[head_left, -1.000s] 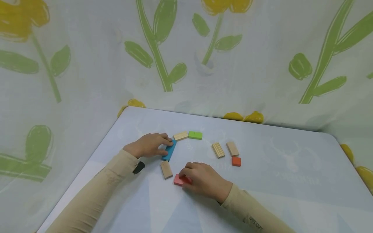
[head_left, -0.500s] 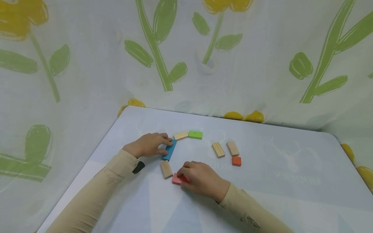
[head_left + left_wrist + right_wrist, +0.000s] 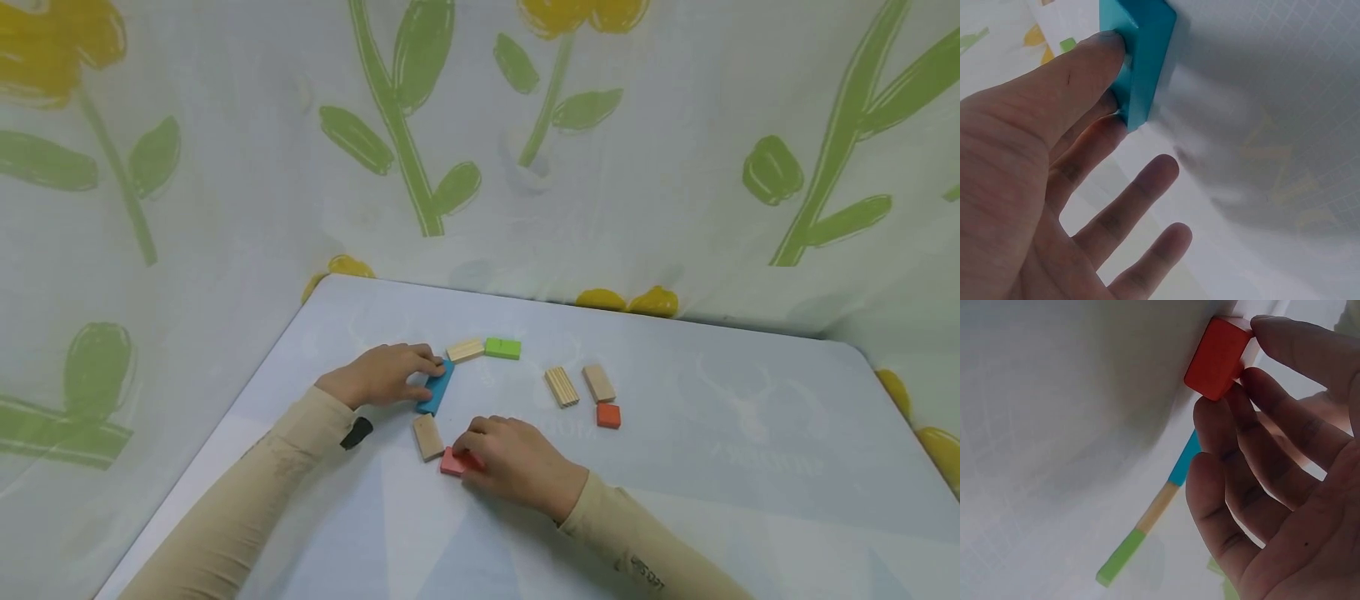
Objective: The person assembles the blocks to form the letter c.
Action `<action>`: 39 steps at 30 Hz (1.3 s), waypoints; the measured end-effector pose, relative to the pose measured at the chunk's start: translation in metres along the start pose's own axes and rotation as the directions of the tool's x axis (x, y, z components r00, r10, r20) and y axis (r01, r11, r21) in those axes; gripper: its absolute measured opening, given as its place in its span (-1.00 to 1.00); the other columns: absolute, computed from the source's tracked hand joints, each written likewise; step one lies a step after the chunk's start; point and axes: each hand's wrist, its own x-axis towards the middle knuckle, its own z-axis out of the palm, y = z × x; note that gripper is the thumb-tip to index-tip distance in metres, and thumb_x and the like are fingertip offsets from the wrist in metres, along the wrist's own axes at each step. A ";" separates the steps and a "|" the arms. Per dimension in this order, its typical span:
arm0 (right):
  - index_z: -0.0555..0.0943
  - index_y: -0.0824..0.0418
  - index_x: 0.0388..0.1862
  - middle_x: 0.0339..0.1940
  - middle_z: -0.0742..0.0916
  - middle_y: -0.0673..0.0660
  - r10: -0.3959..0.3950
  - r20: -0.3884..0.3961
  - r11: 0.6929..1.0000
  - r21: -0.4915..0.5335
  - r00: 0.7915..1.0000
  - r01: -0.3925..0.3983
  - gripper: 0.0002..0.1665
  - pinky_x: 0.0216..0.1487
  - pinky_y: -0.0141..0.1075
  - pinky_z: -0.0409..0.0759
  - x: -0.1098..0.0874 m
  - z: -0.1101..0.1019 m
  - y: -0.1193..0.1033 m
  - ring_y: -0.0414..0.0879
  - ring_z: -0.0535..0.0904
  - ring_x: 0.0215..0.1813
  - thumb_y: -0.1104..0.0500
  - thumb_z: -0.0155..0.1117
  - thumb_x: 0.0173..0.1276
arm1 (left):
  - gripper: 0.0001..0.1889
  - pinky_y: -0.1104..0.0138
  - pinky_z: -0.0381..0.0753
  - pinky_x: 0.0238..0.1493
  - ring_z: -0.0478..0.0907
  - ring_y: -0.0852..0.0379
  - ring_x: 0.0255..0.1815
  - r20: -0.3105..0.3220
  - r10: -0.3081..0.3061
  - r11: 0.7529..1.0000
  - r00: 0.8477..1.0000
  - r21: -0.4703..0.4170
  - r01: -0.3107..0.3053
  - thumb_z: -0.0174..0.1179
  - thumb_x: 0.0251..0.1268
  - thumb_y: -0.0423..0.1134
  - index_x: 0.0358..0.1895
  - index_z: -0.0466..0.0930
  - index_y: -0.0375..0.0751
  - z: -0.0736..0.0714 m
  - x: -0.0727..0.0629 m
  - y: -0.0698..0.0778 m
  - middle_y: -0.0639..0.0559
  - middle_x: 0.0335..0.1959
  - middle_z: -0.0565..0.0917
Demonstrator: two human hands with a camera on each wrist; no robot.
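My left hand (image 3: 381,375) holds a blue block (image 3: 439,388) flat on the table, thumb and fingertips on it. In the left wrist view, the thumb and index finger are on the blue block (image 3: 1150,59) while two other fingers extend free. A pinkish-red block (image 3: 452,462) lies under the fingers of my right hand (image 3: 521,462), which pinches it; most of its far part is covered. The right wrist view shows the end of that red block (image 3: 1216,359) between thumb and fingers. A plain wooden block (image 3: 428,437) sits between the two held blocks, its near corner right at the red one.
Beyond the blue block, a pale wooden block (image 3: 466,349) and a green block (image 3: 502,348) continue the curved row. To the right lie a striped wooden block (image 3: 562,387), another wooden block (image 3: 598,383) and a small orange-red block (image 3: 608,416). Flower-printed cloth hangs behind the table.
My right hand has slid the pinkish-red block slightly left, up to the wooden block's near corner. The left hand and the blue block have stayed in place.
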 end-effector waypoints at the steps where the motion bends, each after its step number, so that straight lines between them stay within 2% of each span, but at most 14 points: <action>1: 0.74 -0.01 0.04 -0.11 0.72 -0.05 0.001 -0.001 1.000 -0.002 1.000 -0.001 -0.61 0.02 -0.30 0.65 0.000 0.000 0.000 -0.19 0.62 -0.13 -0.03 0.55 0.25 | -0.46 0.00 0.53 0.28 0.49 -0.08 0.34 -0.003 0.002 1.000 1.000 0.001 -0.002 0.37 0.34 -0.05 0.34 0.59 -0.13 0.000 0.000 0.000 -0.03 0.34 0.55; 13: 0.74 0.02 0.05 -0.08 0.72 -0.02 0.020 -0.006 1.000 0.010 1.000 -0.020 -0.61 0.02 -0.29 0.66 -0.001 -0.001 0.001 -0.17 0.63 -0.10 -0.01 0.54 0.27 | -0.47 0.01 0.53 0.27 0.50 -0.08 0.33 -0.004 0.011 1.000 1.000 0.001 -0.011 0.37 0.34 -0.06 0.33 0.59 -0.14 0.000 0.002 0.000 -0.03 0.34 0.56; 39: 0.74 0.02 0.03 -0.10 0.73 -0.02 -0.002 -0.018 1.000 -0.002 1.000 0.002 -0.64 0.02 -0.29 0.66 -0.004 0.000 0.002 -0.18 0.63 -0.12 0.00 0.53 0.28 | -0.47 0.00 0.53 0.27 0.49 -0.09 0.34 -0.013 0.023 0.999 1.000 -0.025 -0.023 0.38 0.34 -0.08 0.33 0.60 -0.16 -0.001 0.001 -0.001 -0.04 0.34 0.56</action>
